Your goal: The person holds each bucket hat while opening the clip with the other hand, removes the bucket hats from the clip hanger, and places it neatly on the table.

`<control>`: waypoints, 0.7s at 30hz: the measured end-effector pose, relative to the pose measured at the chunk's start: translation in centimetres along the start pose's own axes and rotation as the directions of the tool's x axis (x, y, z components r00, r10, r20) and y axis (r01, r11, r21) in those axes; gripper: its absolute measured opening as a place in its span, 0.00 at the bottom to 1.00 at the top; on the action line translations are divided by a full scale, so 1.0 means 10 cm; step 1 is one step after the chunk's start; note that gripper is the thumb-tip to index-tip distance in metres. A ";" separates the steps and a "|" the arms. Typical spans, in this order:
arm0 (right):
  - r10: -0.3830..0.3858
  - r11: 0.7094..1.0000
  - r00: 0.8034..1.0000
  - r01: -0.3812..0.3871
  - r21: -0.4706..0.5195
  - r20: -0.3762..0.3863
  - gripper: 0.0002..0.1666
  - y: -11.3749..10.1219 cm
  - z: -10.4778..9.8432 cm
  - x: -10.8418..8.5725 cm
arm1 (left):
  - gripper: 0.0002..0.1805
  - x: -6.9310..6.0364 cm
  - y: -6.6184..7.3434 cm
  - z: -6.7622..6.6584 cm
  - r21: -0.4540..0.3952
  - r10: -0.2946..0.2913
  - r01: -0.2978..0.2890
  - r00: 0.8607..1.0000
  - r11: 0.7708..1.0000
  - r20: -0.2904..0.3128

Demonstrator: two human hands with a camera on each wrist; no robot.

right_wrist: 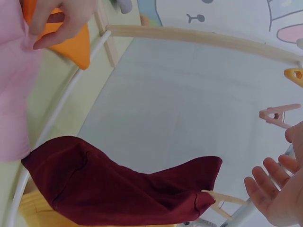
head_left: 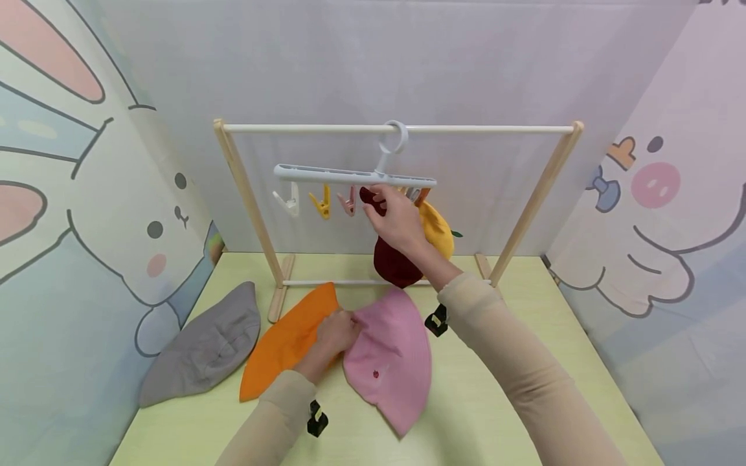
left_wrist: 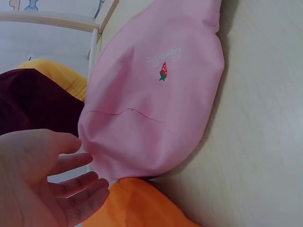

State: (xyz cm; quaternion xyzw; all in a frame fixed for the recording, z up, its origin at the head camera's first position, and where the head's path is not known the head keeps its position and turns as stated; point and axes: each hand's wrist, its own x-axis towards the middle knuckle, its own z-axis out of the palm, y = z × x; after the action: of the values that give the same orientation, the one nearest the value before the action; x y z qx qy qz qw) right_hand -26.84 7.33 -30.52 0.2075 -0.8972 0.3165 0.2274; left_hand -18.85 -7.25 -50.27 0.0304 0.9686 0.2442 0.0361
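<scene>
My left hand is at the edge of a pink bucket hat with a small strawberry on it. In the left wrist view its fingers are loosely extended beside the pink hat. An orange hat lies under that hand. Raised to the white hanger, my right hand has its fingers apart, near a light clothespin that clips a maroon hat. A yellow hat hangs behind the maroon one.
A rack with wooden legs and a white top rail carries the hanger. White, yellow and pink clothespins hang from the hanger's left part. A grey hat lies at the table's left.
</scene>
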 end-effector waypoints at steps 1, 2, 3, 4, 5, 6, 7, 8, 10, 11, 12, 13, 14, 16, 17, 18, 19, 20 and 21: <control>0.000 1.000 1.000 0.000 0.000 -0.006 0.23 0.02 -0.01 0.00 | 0.08 0.00 0.01 -0.01 0.006 0.008 -0.008 1.000 1.000 -0.004; -0.001 1.000 1.000 0.001 -0.002 -0.014 0.23 0.04 -0.01 -0.01 | 0.08 0.00 0.02 -0.03 0.006 0.014 -0.014 1.000 1.000 -0.006; -0.002 1.000 1.000 0.002 -0.005 -0.022 0.23 0.06 -0.02 -0.01 | 0.09 0.00 0.03 -0.05 0.009 0.022 -0.022 1.000 1.000 -0.009; -0.004 1.000 1.000 0.004 -0.007 -0.029 0.23 0.08 -0.03 -0.02 | 0.09 0.00 0.04 -0.07 0.012 0.035 -0.034 0.999 0.999 -0.016; -0.006 1.000 0.999 0.006 -0.009 -0.034 0.23 0.10 -0.03 -0.03 | 0.09 0.00 0.05 -0.08 0.019 0.046 -0.046 0.999 0.999 -0.025; -0.009 1.000 0.999 0.008 -0.012 -0.039 0.23 0.13 -0.04 -0.04 | 0.10 -0.01 0.07 -0.11 0.020 0.055 -0.054 0.998 0.998 -0.033; -0.008 1.000 0.999 0.008 -0.012 -0.041 0.23 0.14 -0.04 -0.04 | 0.10 -0.01 0.08 -0.13 0.022 0.065 -0.064 0.997 0.998 -0.040; -0.007 1.000 0.999 0.007 -0.016 -0.041 0.22 0.17 -0.05 -0.05 | 0.10 -0.01 0.09 -0.15 0.018 0.077 -0.077 0.996 0.997 -0.049; -0.009 1.000 0.999 0.009 -0.024 -0.040 0.22 0.21 -0.05 -0.06 | 0.09 -0.01 0.12 -0.20 0.009 0.108 -0.108 0.992 0.994 -0.070; -0.010 1.000 0.999 0.009 -0.027 -0.040 0.22 0.23 -0.05 -0.07 | 0.09 -0.01 0.13 -0.23 0.000 0.120 -0.120 0.990 0.993 -0.080; -0.011 0.999 0.999 0.009 -0.031 -0.038 0.23 0.25 -0.05 -0.07 | 0.09 -0.01 0.14 -0.25 -0.007 0.133 -0.134 0.987 0.991 -0.091; -0.008 0.999 0.999 0.007 -0.036 -0.036 0.23 0.28 -0.05 -0.08 | 0.09 -0.01 0.16 -0.27 -0.011 0.146 -0.148 0.984 0.989 -0.101; -0.005 0.999 0.999 0.003 -0.040 -0.032 0.24 0.30 -0.05 -0.09 | 0.09 -0.01 0.17 -0.30 -0.017 0.161 -0.164 0.981 0.986 -0.110; 0.005 0.999 1.000 -0.006 -0.042 -0.023 0.25 0.33 -0.05 -0.11 | 0.10 0.00 0.19 -0.35 -0.014 0.196 -0.200 0.972 0.980 -0.130; 0.013 0.999 1.000 -0.014 -0.042 -0.017 0.26 0.35 -0.06 -0.12 | 0.10 0.00 0.20 -0.38 -0.012 0.210 -0.214 0.968 0.977 -0.139; 0.020 0.999 1.000 -0.020 -0.041 -0.011 0.27 0.36 -0.06 -0.13 | 0.10 0.01 0.21 -0.40 -0.007 0.224 -0.228 0.963 0.974 -0.148; 0.026 0.999 1.000 -0.026 -0.040 -0.005 0.28 0.38 -0.06 -0.14 | 0.11 0.01 0.23 -0.42 -0.005 0.238 -0.242 0.959 0.970 -0.157; 0.030 0.999 1.000 -0.030 -0.038 0.001 0.29 0.40 -0.06 -0.15 | 0.11 0.02 0.24 -0.45 -0.006 0.248 -0.253 0.954 0.968 -0.166; 0.033 0.999 0.999 -0.033 -0.037 0.005 0.29 0.41 -0.06 -0.16 | 0.12 0.02 0.26 -0.48 -0.012 0.257 -0.264 0.950 0.965 -0.176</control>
State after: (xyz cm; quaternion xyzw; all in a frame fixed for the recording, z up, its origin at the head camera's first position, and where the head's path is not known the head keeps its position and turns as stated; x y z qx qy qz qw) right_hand -27.50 11.02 -32.96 0.1894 -0.9069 0.3028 0.2236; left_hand -19.39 -7.20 -44.88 0.1359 0.9511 0.2656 -0.0799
